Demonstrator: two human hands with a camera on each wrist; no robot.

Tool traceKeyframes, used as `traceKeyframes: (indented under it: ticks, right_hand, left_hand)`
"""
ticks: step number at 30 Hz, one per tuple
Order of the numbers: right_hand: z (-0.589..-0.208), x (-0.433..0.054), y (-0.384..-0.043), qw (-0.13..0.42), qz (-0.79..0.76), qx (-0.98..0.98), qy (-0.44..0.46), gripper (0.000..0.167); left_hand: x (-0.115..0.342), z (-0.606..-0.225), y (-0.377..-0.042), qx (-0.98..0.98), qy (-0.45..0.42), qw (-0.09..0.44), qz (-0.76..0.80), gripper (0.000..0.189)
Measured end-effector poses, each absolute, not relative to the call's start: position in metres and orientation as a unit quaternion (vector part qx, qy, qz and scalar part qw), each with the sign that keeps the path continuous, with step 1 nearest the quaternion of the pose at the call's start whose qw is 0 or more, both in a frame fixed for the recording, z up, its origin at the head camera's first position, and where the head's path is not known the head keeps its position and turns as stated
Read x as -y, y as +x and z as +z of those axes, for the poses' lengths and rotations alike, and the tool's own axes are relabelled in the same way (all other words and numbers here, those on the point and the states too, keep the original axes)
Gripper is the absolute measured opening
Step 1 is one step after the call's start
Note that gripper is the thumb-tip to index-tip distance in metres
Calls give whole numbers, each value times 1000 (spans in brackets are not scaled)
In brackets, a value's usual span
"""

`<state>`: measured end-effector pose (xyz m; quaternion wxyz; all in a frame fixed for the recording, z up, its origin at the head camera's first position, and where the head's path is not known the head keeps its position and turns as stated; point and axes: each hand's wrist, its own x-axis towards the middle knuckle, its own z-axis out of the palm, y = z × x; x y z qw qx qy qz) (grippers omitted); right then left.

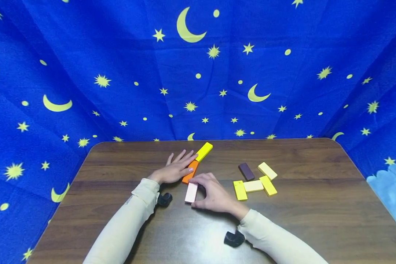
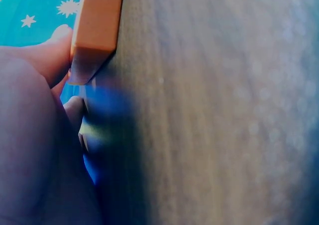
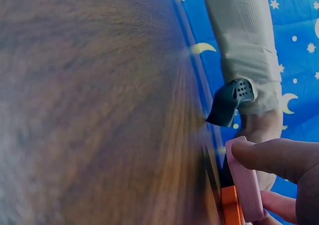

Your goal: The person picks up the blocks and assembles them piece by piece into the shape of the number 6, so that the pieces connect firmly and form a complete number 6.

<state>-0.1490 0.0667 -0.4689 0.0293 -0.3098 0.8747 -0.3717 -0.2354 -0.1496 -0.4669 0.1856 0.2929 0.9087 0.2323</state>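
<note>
My right hand (image 1: 216, 196) pinches a pale pink block (image 1: 191, 193) lengthwise, thumb at the near end and fingers at the far end. In the right wrist view the pink block (image 3: 244, 182) overlaps the near end of an orange block (image 3: 230, 202). My left hand (image 1: 173, 171) lies with its fingers spread and straight, the thumb touching the orange block (image 1: 190, 176) and the fingertips by its far end. A yellow block (image 1: 204, 151) stands in line beyond it, end to end. The left wrist view shows the thumb against the orange block's side (image 2: 99, 23).
Right of my hands lie a dark brown block (image 1: 246, 172), a cream block (image 1: 267, 171), and a yellow block (image 1: 239, 190), a second cream block (image 1: 253, 186) and another yellow block (image 1: 268, 186) touching in a row. A blue star-patterned cloth (image 1: 198, 91) hangs behind the wooden table (image 1: 316, 205).
</note>
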Motion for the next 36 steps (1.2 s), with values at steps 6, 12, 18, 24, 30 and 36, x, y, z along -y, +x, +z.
traceKeyframes:
  ticks: [6, 12, 18, 24, 30, 36]
  right_hand:
    - [-470, -63, -149, 42, -365, -873, -321, 69]
    - [-469, -60, -148, 51, -358, -873, -329, 70]
    - [-469, -57, -148, 60, -346, -874, -335, 69]
    - [-469, -55, -149, 64, -336, -876, -341, 67]
    - [-469, -54, -150, 64, -326, -879, -342, 66]
    - [-469, -54, -153, 49, -306, -884, -351, 66]
  left_hand:
    - [149, -467, -235, -909, 291, 189, 231, 61]
    - [150, -469, -236, -907, 295, 186, 234, 61]
    - [150, -470, -237, -908, 290, 189, 234, 61]
    - [150, -468, -236, -909, 289, 191, 231, 61]
    - [150, -468, -236, -910, 288, 193, 229, 61]
    - [148, -468, -236, -910, 284, 193, 232, 61]
